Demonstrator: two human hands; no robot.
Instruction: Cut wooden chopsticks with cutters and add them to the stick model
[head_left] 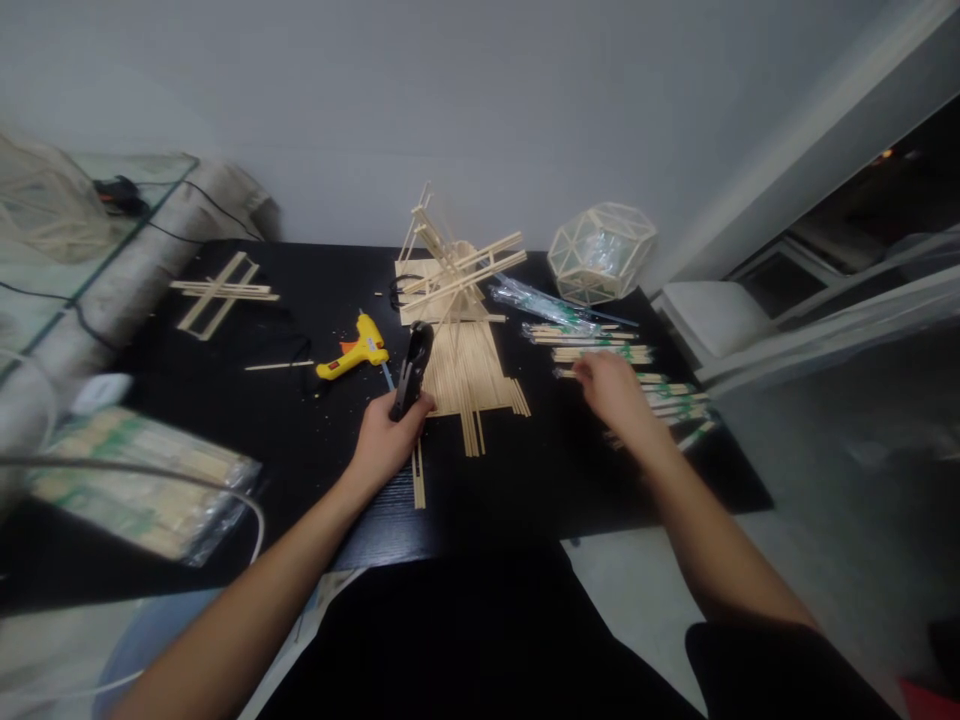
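Broadly, a black table (540,480) fills the middle of the frame and runs close to my body, which seems to put most things on it within my reach. The largest thing on it is a pale stick structure (466,365) at the centre, a flat slatted panel with crossed sticks rising at its far end; sitting between my hands, it looks placed for either one to get at. At lower left lies a plastic-wrapped pack (142,485) of sticks, set aside from the middle. A many-sided stick frame (568,255) stands at upper right, near the wall, apparently out of the way. Right of centre, stick bundles (637,355) with green bands lie roughly side by side, handy for my right hand (611,390). Its fingertips are drawn together over them; I cannot tell whether they pinch a stick. My left hand (386,435) is wrapped around a black hand tool (411,372), perhaps a cutter, its head pointing up and away from me beside the panel's left edge, seemingly held so as to keep it ready. Left of centre, a crossed stick piece (225,292) rests well apart. Smaller, a yellow glue gun (356,348) lies on its side nearer the structure, probably for easy reach.
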